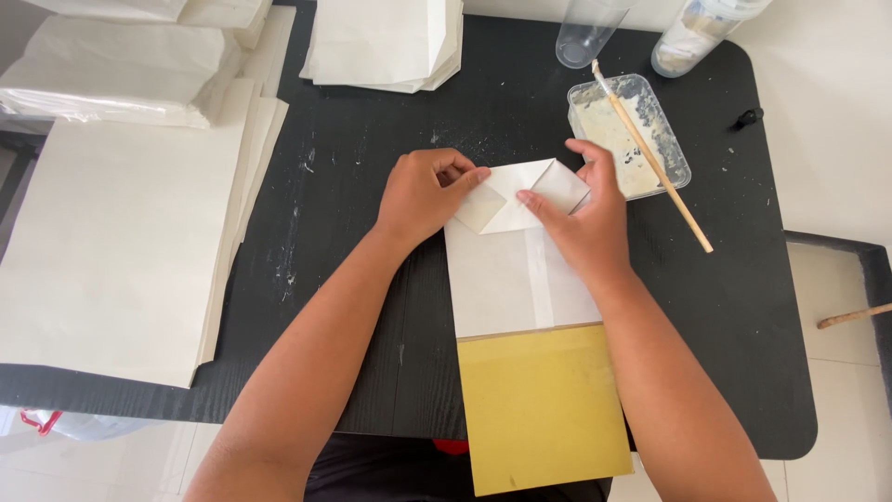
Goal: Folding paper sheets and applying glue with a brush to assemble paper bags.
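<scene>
- The white paper bag lies flat on the black table, its folded end pointing away from the person and its near end overlapping a yellow rectangular board that juts past the table's near edge.
- Left hand: rests on the left side of the bag's folded end, fingers curled, fingertips pressing the triangular flap; it grips nothing.
- Right hand: lies flat over the right side of the same folded end, fingers extended and together, index finger on the central crease.
- Both hands touch the bag; they stay apart from each other, with the diamond-shaped fold between them.
- A clear plastic tray of whitish paste stands just beyond the right hand; a thin wooden stick rests across it.
- Two clear plastic containers stand at the table's far edge.
- A large stack of white paper sheets covers the left of the table; more folded white bags lie at the far side.
</scene>
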